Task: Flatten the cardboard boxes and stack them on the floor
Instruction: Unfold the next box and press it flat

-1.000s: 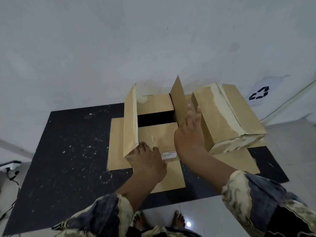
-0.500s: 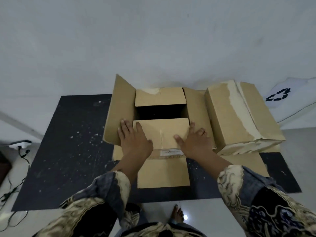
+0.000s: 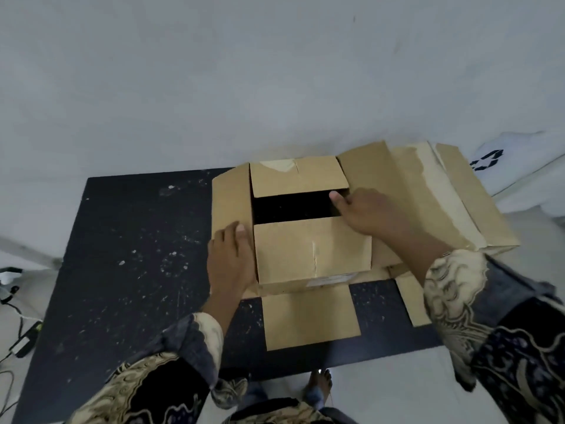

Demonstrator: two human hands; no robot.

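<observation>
two cardboard boxes sit on the black mat: an open box [image 3: 305, 240] in the middle and a closed box [image 3: 443, 203] touching its right side. under the open box lies at least one flattened cardboard sheet [image 3: 308, 316], sticking out toward the person; a second strip [image 3: 412, 301] shows to the right of it, though whether it is a separate sheet cannot be told. the open box is plain brown with a torn pale tape patch on its far flap, a white label on its near edge and a dark gap between its far and near flaps. the left hand [image 3: 229, 261] lies flat, fingers spread, on the box's left flap, pressing rather than gripping. the right hand [image 3: 367, 212] rests open on the right flap, thumb at the gap's edge. half a second earlier both hands lay on the near flap and the side flaps stood steeper; now those flaps are splayed wider. the black mat [image 3: 128, 240] lies on a pale floor against a grey wall, with cables [image 3: 15, 316] left of the mat and a recycling symbol [image 3: 486, 160] to its right.
</observation>
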